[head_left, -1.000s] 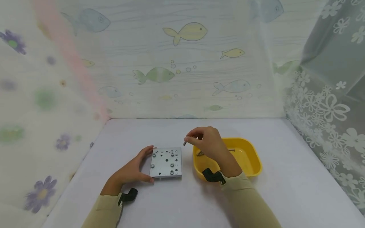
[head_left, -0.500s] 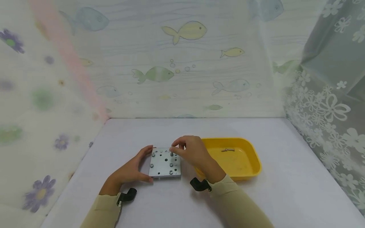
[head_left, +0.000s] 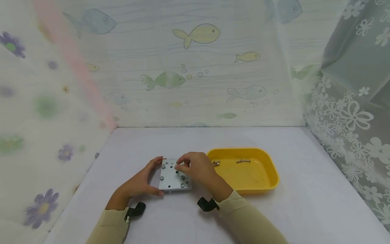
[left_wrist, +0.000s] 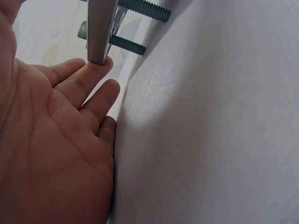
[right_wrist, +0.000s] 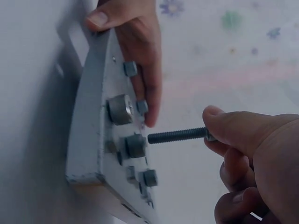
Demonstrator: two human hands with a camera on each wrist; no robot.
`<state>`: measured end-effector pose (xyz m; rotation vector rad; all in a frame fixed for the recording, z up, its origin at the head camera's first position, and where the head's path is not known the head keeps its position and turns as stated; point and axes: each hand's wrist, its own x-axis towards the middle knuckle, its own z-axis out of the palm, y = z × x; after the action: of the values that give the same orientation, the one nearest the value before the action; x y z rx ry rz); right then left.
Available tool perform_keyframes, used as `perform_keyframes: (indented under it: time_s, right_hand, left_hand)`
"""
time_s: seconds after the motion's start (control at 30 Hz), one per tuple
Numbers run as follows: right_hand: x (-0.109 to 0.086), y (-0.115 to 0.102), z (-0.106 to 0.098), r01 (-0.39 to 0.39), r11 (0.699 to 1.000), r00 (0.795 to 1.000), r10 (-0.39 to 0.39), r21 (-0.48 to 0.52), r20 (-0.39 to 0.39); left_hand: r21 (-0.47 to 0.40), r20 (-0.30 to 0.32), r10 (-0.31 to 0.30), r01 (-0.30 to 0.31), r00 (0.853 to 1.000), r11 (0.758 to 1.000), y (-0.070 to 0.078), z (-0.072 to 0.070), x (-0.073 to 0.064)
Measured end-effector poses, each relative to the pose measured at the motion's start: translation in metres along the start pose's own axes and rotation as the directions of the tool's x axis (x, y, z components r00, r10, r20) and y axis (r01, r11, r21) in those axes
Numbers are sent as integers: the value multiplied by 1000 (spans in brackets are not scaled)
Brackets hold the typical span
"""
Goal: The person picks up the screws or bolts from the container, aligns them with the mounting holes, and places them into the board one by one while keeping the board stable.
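A square silver metal plate (head_left: 172, 181) stands raised off the table, with socket-head bolts through several of its holes. Threaded bolt shanks (left_wrist: 128, 45) stick out beneath it in the left wrist view. My left hand (head_left: 141, 182) grips the plate's left side, thumb at the near edge and fingers at the far one. Between thumb and fingertips of my right hand (head_left: 201, 169), a bolt (right_wrist: 177, 135) is pinched by its head. Its threaded end points down at the plate's upper face, near the central hole. In the right wrist view, the bolt's tip appears beside the seated bolt heads (right_wrist: 136, 145).
Right of the plate sits a yellow tray (head_left: 243, 189). Inside are loose bolts (head_left: 243, 161) near its back wall and a few more (head_left: 216, 163) at its left end. A white cloth covers the table, and patterned curtains (head_left: 195, 101) enclose its back and sides.
My right hand has carried the bolt left from beside the tray to over the plate, first near its upper right, then toward its middle. The left hand keeps its grip.
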<state>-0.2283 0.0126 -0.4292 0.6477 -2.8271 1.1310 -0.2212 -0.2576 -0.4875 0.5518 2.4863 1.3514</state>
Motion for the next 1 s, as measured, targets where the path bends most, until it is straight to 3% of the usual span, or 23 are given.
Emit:
perform_keyframes:
  time_s: [0.43, 0.7, 1.0]
  right_hand:
    - [-1, -1, 16, 37, 992, 999, -39, -119, -13]
    - [1, -5, 17, -15, 967, 1000, 17, -254, 5]
    - [-3, -7, 24, -57, 948, 996, 75, -313, 48]
  left_hand:
    - [22, -18, 13, -13, 1000, 1000, -3, -2, -2]
    - [20, -7, 24, -24, 1000, 1000, -2, -4, 3]
    - [14, 1, 16, -16, 1000, 1000, -4, 0, 2]
